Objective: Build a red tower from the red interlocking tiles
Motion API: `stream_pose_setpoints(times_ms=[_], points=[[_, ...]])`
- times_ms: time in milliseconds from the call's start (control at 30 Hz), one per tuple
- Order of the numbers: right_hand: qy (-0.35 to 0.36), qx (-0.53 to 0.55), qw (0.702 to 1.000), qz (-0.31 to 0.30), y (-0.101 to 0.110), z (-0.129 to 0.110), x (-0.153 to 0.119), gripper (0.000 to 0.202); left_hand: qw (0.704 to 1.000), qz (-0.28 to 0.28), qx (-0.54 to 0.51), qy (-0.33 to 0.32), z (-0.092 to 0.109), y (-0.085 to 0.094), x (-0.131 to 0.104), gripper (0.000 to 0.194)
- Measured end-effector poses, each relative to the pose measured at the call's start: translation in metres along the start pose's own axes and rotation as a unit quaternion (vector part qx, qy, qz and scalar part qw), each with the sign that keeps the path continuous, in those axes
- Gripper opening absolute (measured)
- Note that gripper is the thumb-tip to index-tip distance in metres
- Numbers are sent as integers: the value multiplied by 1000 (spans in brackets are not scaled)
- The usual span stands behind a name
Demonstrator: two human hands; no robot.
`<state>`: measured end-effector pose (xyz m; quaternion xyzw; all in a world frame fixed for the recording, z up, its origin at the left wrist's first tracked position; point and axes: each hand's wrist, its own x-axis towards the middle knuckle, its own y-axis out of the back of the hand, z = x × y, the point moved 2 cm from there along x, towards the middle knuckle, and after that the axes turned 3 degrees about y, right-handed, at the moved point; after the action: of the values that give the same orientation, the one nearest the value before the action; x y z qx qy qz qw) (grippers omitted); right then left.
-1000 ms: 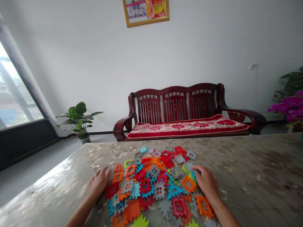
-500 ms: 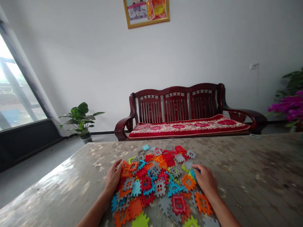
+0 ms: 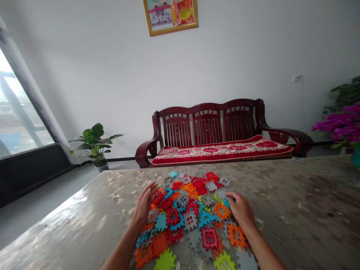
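A loose heap of plastic interlocking tiles lies on the table [image 3: 92, 213], notched along their edges, in red, orange, grey, blue and lime green. Some have window cut-outs, like the grey window tile [image 3: 190, 220] and the red window tile [image 3: 209, 238]. At the heap's left edge is my left hand [image 3: 144, 205], fingers stretched and apart, over some orange and red tiles that it partly hides. My right hand [image 3: 242, 209] rests at the right edge, fingers loosely bent, index fingertip by a flat grey tile [image 3: 221, 194]. I see nothing held in either hand.
Beyond the table stands a dark red wooden bench [image 3: 208, 125] with a patterned red cushion [image 3: 222, 150]. A potted plant [image 3: 97, 144] is on the floor at left. Purple flowers [image 3: 341, 125] stand at right. A small grey piece [image 3: 297, 160] lies near the far table edge.
My left hand has moved right and slightly forward over the heap's left edge, its fingers now more stretched. My right hand stays almost in place. The view has shifted slightly.
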<state>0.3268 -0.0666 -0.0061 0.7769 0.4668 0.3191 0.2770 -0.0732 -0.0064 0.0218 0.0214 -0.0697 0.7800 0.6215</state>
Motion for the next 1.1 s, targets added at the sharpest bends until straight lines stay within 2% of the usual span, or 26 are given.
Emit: stream_pose_setpoints(times_ms=[67,133,200,300,400,533,867,1100], points=[[-16,9,1000,-1,0,1,1,40,991,73,109,-11,-3,15,-1,60],[-30,18,999,-6,0,2,1,39,959,125,256,0,-9,36,-1,53],[-35,22,999,-9,0,2,2,38,927,117,357,12,-15,56,-1,49],[-28,22,999,-2,0,2,2,38,905,42,423,-12,-26,71,-3,51],[-31,21,999,2,1,2,2,38,869,-17,492,-44,-34,68,-4,54],[-41,24,999,-1,1,1,2,37,825,-38,558,-77,-36,53,-3,53],[-29,13,999,6,0,-1,2,37,809,-31,579,-95,-27,42,4,54],[-33,8,999,0,-1,1,3,37,813,-51,572,-102,-27,36,9,53]])
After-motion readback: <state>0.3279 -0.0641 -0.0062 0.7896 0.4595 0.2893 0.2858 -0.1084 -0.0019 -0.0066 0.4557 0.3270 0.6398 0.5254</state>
